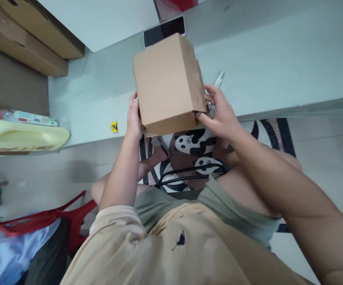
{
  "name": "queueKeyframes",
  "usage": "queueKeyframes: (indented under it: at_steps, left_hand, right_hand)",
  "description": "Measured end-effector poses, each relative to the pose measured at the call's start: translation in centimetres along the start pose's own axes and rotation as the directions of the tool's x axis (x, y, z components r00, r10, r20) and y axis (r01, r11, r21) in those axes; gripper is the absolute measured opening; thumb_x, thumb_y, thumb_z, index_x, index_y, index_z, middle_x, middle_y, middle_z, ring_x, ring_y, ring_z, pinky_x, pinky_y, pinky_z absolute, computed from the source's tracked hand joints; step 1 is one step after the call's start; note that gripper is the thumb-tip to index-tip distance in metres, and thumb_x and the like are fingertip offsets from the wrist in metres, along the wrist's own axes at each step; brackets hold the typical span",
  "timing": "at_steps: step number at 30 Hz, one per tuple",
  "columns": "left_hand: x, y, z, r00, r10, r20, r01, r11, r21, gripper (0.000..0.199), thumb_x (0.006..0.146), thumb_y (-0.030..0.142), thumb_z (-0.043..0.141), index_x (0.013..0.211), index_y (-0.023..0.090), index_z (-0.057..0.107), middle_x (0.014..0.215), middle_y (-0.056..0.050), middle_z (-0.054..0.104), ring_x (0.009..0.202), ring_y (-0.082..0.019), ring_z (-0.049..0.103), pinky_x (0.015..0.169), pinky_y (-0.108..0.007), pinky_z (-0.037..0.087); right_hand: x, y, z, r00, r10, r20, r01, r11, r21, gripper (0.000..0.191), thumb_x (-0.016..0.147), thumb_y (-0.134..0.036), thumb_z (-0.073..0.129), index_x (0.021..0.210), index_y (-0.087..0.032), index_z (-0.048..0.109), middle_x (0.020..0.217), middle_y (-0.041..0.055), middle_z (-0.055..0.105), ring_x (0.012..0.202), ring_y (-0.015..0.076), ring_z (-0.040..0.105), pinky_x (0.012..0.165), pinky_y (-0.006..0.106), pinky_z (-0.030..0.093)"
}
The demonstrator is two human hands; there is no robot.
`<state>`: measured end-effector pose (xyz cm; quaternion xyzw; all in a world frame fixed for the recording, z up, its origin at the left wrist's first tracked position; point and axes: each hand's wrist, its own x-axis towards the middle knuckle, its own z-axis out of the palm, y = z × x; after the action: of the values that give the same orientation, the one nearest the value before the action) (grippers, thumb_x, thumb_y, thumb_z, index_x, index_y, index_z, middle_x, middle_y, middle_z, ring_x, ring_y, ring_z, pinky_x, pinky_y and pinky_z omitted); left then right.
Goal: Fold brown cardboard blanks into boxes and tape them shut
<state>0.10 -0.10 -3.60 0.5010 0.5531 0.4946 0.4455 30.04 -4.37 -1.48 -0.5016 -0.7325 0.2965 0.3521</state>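
Observation:
A brown cardboard box is held between both hands over the near edge of the pale table. My left hand presses on the box's left side, its fingers partly hidden behind it. On the right, my right hand grips the lower right corner, the thumb at a bent, slightly parted edge and the fingers along the side. Beyond the box lies a dark-screened phone. A clear and silver slim object shows just past my right fingers.
A small yellow packet lies near the table's front edge. Cardboard boxes and a pale yellow container stand at the left. A white panel is at the back. Below left is a red chair with clothes.

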Motion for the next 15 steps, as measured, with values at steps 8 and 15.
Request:
queueKeyframes:
  at_steps: [8,15]
  left_hand:
    - [-0.7,3.8,-0.2,0.993,0.098,-0.066,-0.107,0.982,-0.154,0.065,0.066,0.067,0.077,0.116,0.028,0.061,0.123,-0.001,0.070,0.129,-0.029,0.057,0.106,-0.044,0.045]
    - [1.4,4.4,-0.7,0.989,0.118,0.084,-0.086,0.946,-0.312,0.065,0.070,0.076,0.060,0.117,0.032,0.060,0.129,0.003,0.069,0.141,-0.034,0.048,0.110,-0.047,0.042]
  right_hand:
    - [1.2,-2.2,0.7,1.000,0.010,-0.024,-0.008,0.998,0.067,0.085,0.087,-0.046,0.063,0.157,-0.028,0.018,0.150,0.0158,0.050,0.138,0.0299,0.052,0.107,0.050,0.051]
    - [2.4,-1.3,1.4,0.969,0.042,-0.243,-0.064,0.994,-0.084,0.083,0.087,-0.050,0.064,0.154,-0.027,0.022,0.154,0.0171,0.042,0.140,0.0360,0.047,0.107,0.058,0.048]
